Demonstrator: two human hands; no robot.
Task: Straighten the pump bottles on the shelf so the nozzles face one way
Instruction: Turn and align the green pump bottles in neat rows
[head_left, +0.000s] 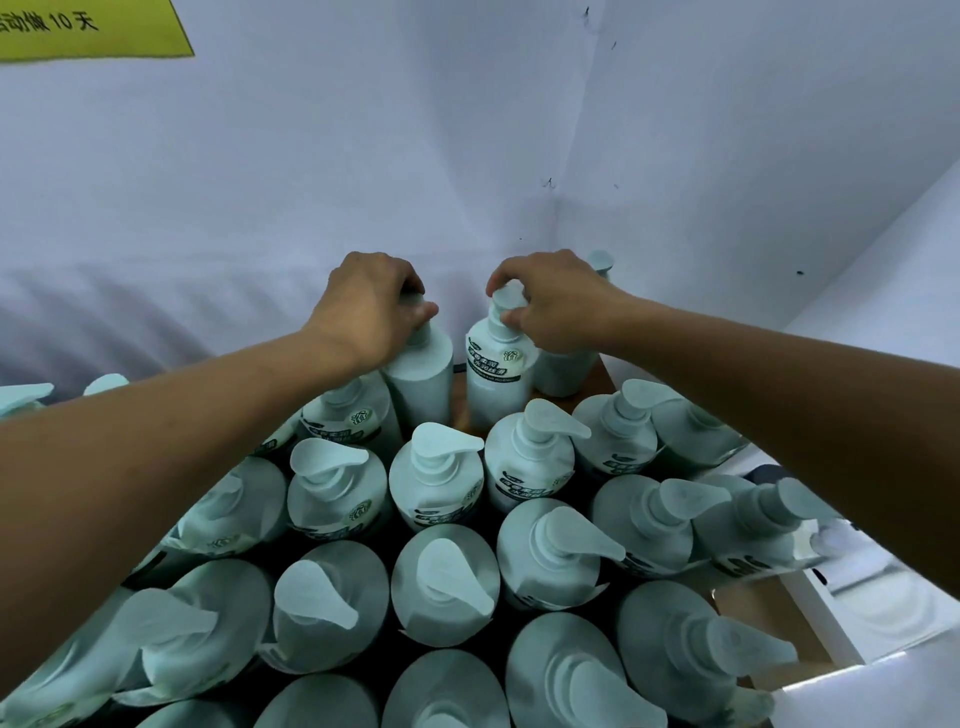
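White wall (467, 130), yellow sign (88, 26) upper left, black characters

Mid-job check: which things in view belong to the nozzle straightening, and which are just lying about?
Job: left hand gripping the pump of the left back bottle; right hand pinching the pump of the labelled back bottle; front pump bottles.
Just there: yellow sign; white wall.

Roughly two dozen pump bottles (436, 478), two hands (366, 312) (558, 306), one yellow sign (88, 31)
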